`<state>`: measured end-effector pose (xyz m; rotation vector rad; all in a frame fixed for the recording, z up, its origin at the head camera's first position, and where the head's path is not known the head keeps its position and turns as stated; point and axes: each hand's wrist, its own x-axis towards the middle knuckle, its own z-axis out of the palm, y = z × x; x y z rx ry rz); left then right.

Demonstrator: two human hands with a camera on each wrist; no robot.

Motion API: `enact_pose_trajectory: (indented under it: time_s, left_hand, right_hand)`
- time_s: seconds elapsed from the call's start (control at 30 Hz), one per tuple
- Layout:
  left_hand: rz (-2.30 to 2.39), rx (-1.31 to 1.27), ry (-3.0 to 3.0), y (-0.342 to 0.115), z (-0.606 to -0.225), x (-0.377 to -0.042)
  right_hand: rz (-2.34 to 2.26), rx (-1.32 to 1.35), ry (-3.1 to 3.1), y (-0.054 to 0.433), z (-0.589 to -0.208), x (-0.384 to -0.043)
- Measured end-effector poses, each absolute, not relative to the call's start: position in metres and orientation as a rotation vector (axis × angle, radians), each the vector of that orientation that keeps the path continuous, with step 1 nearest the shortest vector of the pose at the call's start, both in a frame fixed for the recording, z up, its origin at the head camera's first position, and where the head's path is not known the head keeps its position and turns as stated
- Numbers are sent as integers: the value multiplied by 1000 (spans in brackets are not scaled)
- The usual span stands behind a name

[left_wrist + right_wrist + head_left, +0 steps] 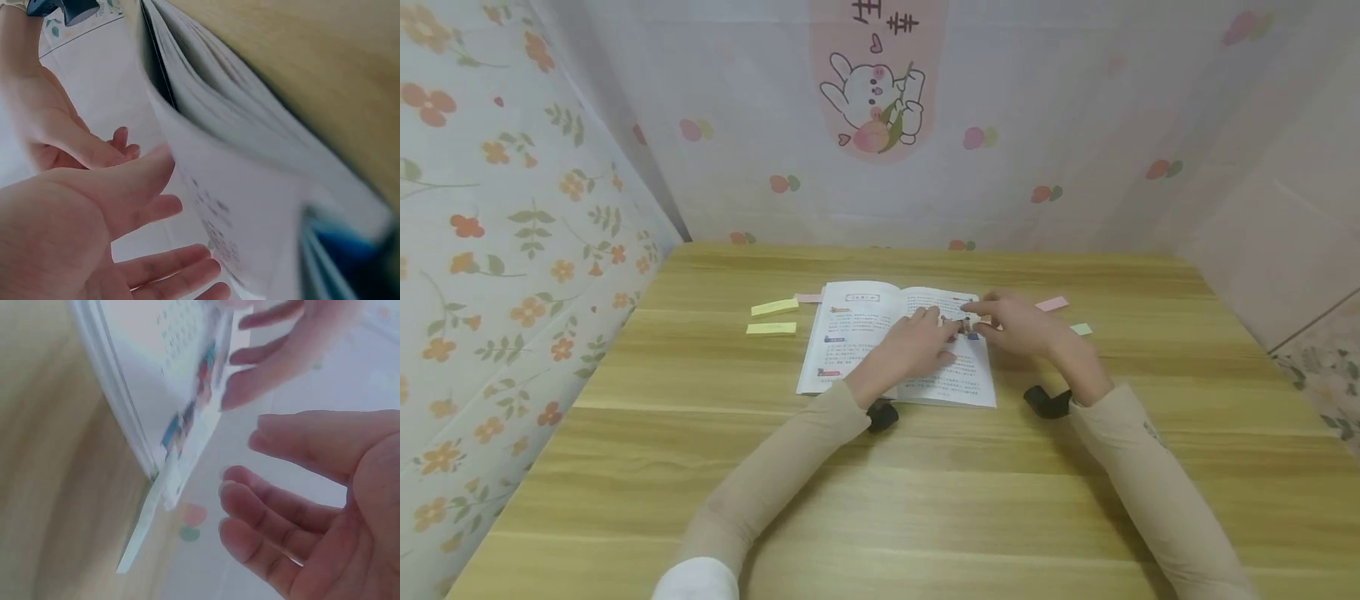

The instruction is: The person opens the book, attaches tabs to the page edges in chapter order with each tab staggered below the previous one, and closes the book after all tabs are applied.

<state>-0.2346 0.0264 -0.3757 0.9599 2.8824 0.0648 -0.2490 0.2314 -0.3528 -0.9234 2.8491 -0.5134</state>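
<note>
An open book (850, 354) with printed text lies flat on the table. My left hand (917, 342) reaches across its right page, fingertips on the page beside a colored picture (966, 327). At the right edge of that page is my right hand (1018, 323), thumb and fingers close over the same picture. In the right wrist view this hand (337, 500) has its fingers parted and loosely bent, with nothing between them. A pale green paper strip (142, 528) sticks out from the book's edge there. The left wrist view shows the left hand's (81, 225) fingers extended beside the page (244, 181).
Two yellow strips (772, 328) lie left of the book, and a pink strip (808, 297) touches its upper left edge. To the right are another pink strip (1052, 303) and a green one (1081, 330). A patterned curtain (1000, 100) hangs behind the wooden table (925, 492).
</note>
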Motion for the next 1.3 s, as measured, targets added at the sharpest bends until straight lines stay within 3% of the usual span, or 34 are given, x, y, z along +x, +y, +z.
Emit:
enact_pose_trajectory:
  time_s: [0.37,1.3]
  left_hand:
    - [91,949,2912,-5,-377,-221]
    - [211,926,2785,-98,-383,-182]
  right_hand:
    - [-424,-1093,2917,228,-365,-225]
    - [-160,-959,2890,226,-377,-177]
